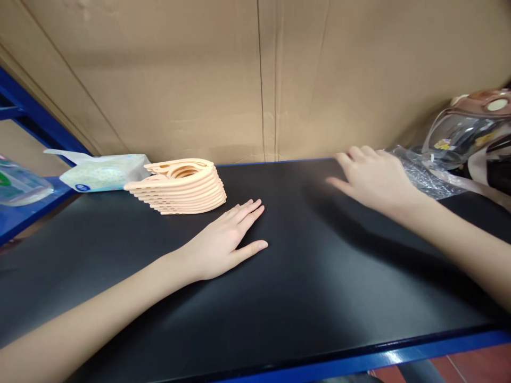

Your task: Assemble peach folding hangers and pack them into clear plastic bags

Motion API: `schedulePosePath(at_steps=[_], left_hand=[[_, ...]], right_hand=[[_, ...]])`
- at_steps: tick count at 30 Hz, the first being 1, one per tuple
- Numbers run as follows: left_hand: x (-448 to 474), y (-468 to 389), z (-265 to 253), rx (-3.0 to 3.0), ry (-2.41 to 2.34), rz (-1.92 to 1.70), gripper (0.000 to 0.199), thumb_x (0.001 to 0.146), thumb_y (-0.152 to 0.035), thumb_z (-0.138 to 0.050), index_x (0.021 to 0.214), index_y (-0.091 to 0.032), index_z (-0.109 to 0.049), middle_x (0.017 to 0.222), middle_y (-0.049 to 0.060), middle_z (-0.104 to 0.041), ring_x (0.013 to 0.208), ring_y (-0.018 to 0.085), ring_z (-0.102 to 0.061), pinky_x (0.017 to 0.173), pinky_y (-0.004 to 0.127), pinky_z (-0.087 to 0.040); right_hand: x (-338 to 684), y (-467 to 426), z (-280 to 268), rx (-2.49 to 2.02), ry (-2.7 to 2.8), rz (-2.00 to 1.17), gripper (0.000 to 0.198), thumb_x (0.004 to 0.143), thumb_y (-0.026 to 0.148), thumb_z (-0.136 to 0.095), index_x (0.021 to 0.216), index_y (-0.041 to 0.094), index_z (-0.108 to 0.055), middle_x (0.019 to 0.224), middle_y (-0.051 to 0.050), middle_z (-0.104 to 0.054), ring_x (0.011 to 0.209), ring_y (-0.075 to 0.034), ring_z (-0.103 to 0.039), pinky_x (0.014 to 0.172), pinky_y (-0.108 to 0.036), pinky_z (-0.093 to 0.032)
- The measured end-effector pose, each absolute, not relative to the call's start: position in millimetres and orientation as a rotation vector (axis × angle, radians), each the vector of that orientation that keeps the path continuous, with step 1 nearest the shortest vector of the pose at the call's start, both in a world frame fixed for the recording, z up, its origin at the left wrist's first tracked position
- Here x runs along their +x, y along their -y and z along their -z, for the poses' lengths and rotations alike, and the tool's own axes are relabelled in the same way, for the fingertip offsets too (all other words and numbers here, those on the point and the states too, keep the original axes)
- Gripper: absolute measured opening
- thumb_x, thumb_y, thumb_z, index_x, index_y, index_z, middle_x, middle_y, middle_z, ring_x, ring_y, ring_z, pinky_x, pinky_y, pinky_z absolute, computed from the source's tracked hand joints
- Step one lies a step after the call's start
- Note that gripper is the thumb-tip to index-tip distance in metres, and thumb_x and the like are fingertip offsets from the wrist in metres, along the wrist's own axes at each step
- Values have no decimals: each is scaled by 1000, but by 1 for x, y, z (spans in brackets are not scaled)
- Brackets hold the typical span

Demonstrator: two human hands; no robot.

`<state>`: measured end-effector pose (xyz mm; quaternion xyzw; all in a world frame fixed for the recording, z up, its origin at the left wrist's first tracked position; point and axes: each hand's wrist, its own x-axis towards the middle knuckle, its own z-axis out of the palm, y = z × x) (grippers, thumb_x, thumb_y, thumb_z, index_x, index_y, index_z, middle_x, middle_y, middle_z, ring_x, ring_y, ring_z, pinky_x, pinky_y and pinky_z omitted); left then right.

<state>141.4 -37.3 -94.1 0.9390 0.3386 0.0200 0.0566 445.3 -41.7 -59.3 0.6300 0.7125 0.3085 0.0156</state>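
Note:
My left hand (227, 239) lies flat on the black tabletop (287, 287), fingers stretched out and thumb apart, holding nothing. Just beyond its fingers, to the left, is a neat stack of peach-coloured plastic clothes hangers (187, 194). My right hand (371, 178) is raised over the right side of the table, its shadow falling below it. Its fingers are slightly bent and apart, a little smeared by motion, with nothing seen in them. Crumpled clear plastic wrap (431, 178) lies right behind that hand.
A tissue pack (107, 171) sits behind the hangers at the left. At the right back stands a clear bottle with a brown lid (459, 133) and a strap. A clear bottle (22, 183) rests on the blue frame (59, 197) at far left. Cardboard (179, 80) walls the back.

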Motion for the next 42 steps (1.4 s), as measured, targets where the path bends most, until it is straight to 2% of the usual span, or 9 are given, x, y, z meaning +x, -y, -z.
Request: schedulePosePath(at_steps=[3, 5, 8, 13, 20, 24, 32, 38, 42], left_hand=[[141, 37, 93, 2846, -1018, -80, 71, 96, -58, -29, 150, -11, -26, 157, 10, -21, 145, 26, -20, 118, 46, -23], [141, 37, 93, 2851, -1009, -100, 70, 97, -58, -30, 149, -11, -27, 157, 11, -22, 145, 26, -21, 118, 46, -24], [140, 38, 93, 2868, -1001, -118, 68, 97, -56, -31, 149, -12, -28, 156, 13, -25, 144, 27, -23, 117, 47, -26], [143, 41, 92, 3005, -986, -319, 62, 97, -47, -40, 148, -13, -28, 151, 14, -36, 140, 26, -33, 113, 43, -34], [143, 40, 87, 3433, -1105, -671, 47, 96, -22, -46, 140, -8, -39, 141, 15, -50, 126, 28, -50, 100, 40, -42], [138, 37, 85, 3571, -1107, -682, 37, 96, -22, -48, 130, -9, -51, 121, 11, -65, 99, 25, -62, 80, 36, -45], [136, 35, 82, 3632, -944, -842, 15, 95, -20, -51, 98, -13, -64, 85, 3, -71, 76, 19, -62, 64, 32, -40], [133, 30, 81, 3619, -988, -844, 23, 96, -19, -47, 80, -18, -63, 71, 1, -67, 70, 18, -59, 61, 32, -38], [129, 25, 82, 3606, -1032, -872, 23, 96, -20, -49, 77, -18, -62, 70, 1, -67, 71, 18, -58, 59, 32, -39]], right_hand=[[473, 40, 62, 2033, -2046, -967, 27, 81, 32, -64, 91, 6, -64, 80, -27, -69, 73, -37, -68, 53, -38, -48], [488, 38, 68, 2005, -2043, -973, 13, 79, 22, -62, 78, 10, -63, 61, -20, -67, 56, -32, -67, 44, -31, -41], [499, 37, 71, 1927, -2123, -1093, 23, 86, 13, -44, 68, 18, -57, 50, -12, -61, 46, -24, -63, 43, -27, -32], [469, 53, 59, 1816, -2256, -1342, 25, 82, 5, -41, 66, 20, -53, 54, -13, -60, 52, -25, -61, 50, -34, -30], [382, 111, 63, 1369, -2542, -1436, 28, 77, -5, -46, 76, 14, -67, 64, -6, -60, 57, -19, -54, 55, -32, -37], [367, 128, 70, 1023, -2888, -1469, 27, 83, 1, -51, 102, 5, -70, 73, -8, -68, 62, -19, -58, 59, -33, -41], [371, 131, 75, 737, -3250, -1266, 30, 88, 13, -47, 109, 8, -68, 86, -11, -73, 77, -21, -66, 64, -33, -48], [375, 123, 76, 503, -3350, -1289, 16, 85, 29, -62, 92, 16, -70, 80, -6, -72, 70, -17, -64, 59, -31, -48], [381, 114, 73, 362, -3338, -1297, 13, 84, 27, -65, 73, 18, -66, 70, -1, -69, 63, -14, -62, 58, -29, -48]])
